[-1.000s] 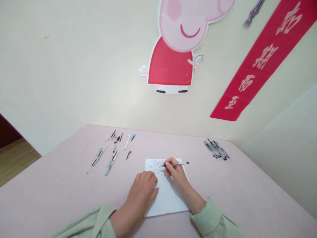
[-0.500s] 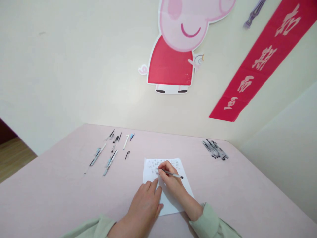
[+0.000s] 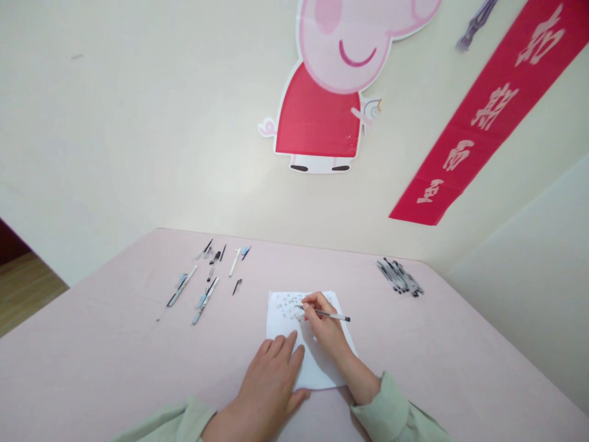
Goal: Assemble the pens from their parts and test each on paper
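A white sheet of paper (image 3: 281, 319) with small handwritten marks lies on the pink table (image 3: 115, 350). My right hand (image 3: 322, 322) is closed around a slim pen (image 3: 334, 316), its tip resting on the upper part of the sheet. My left hand (image 3: 273, 377) lies flat on the sheet's lower left edge, fingers stretched out and holding nothing.
Several pens and loose pen parts (image 3: 207, 276) are scattered at the far left of the table. A heap of dark pens (image 3: 399, 277) lies at the far right. A cartoon pig cutout (image 3: 335, 80) and a red banner (image 3: 478, 116) hang on the wall behind.
My right hand with the pen went down the sheet, then back up a little. My left hand slid nearer to me along the sheet's edge and its fingers stretched out.
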Available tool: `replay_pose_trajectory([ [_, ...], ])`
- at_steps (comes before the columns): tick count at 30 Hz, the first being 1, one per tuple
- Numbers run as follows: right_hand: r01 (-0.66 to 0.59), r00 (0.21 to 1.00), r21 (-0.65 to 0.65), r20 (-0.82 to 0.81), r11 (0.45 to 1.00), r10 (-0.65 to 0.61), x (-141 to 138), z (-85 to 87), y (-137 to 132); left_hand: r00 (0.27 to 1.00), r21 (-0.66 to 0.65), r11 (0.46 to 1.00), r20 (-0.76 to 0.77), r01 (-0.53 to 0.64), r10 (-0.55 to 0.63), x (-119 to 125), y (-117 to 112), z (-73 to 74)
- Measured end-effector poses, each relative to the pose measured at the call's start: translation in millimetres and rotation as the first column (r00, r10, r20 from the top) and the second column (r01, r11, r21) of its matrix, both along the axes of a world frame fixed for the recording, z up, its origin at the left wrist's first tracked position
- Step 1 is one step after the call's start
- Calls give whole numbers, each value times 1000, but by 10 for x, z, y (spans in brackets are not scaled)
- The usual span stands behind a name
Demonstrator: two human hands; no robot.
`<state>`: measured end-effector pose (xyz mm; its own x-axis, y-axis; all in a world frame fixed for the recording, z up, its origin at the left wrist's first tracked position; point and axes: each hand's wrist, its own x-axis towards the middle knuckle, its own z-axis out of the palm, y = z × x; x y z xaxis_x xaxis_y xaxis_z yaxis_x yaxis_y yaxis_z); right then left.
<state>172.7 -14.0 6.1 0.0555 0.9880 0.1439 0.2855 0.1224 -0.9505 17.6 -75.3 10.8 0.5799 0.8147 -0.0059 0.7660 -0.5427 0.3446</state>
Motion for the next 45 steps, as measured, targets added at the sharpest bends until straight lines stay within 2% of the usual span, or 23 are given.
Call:
replay_pose_trajectory([
  [6, -93, 994, -12, 50, 996, 94, -48, -6, -14, 999, 27, 1000, 49, -1, 0, -36, 49, 0],
  [12, -37, 987, 36, 157, 999, 31, -50, -50, -7, 998, 38, 998, 45, -40, 39, -27, 55, 26],
  [20, -42, 973, 29, 226, 999, 34, -57, -134, 4, 998, 45, 998, -48, -44, 46, 3, 78, 107],
  [33, -14, 968, 1, 251, 1000, 13, -68, -111, -1, 997, 33, 999, -65, -33, 35, 16, 90, 87],
  [45, -38, 962, 44, 271, 998, 25, -64, -135, 4, 993, 86, 996, -109, -34, 44, 20, 78, 95],
])
